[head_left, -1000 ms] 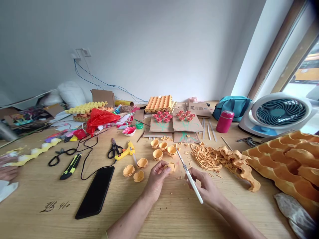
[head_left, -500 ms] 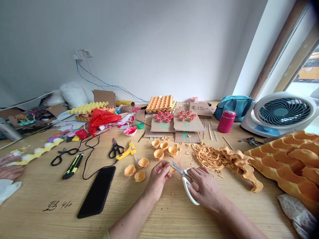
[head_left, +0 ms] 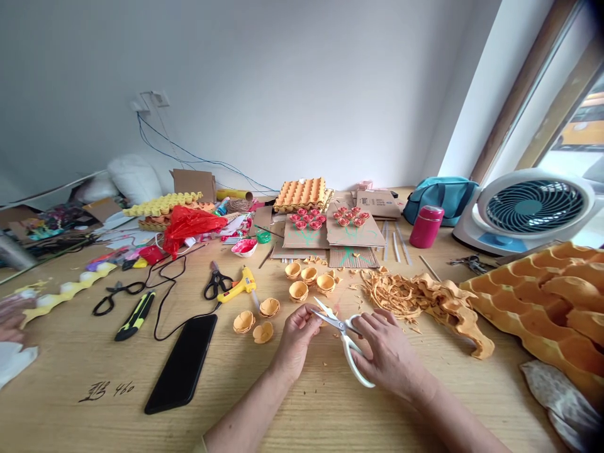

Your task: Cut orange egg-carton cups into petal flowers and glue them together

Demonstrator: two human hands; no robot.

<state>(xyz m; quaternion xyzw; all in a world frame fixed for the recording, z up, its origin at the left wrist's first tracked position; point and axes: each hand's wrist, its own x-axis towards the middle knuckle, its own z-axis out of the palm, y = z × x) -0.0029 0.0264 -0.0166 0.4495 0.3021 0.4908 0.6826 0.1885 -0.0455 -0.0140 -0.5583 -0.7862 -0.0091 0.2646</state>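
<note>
My right hand (head_left: 384, 349) grips white-handled scissors (head_left: 349, 352), their blades apart and reaching toward my left fingers. Pinched in my left hand (head_left: 297, 336) is a small orange egg-carton cup (head_left: 323, 323), mostly hidden by the fingers and blades. Left of that hand lie a few petal-edged orange cups, one of them (head_left: 263, 333) closest to the wrist. Behind the hands stand several more cups (head_left: 298, 290). A heap of orange carton trimmings (head_left: 391, 296) spreads to the right of the scissors.
A yellow glue gun (head_left: 240, 286), black scissors (head_left: 216, 283), a utility knife (head_left: 135, 316) and a phone (head_left: 182, 363) lie left. Cardboard with red paper flowers (head_left: 352, 229) is behind. An egg tray (head_left: 538, 296), pink flask (head_left: 426, 226) and fan (head_left: 528, 207) stand right. Another person's hand (head_left: 12, 321) shows far left.
The scissor blades have opened wider and shifted slightly left at my left fingertips. The cup is more hidden now. The whole view has shifted a little.
</note>
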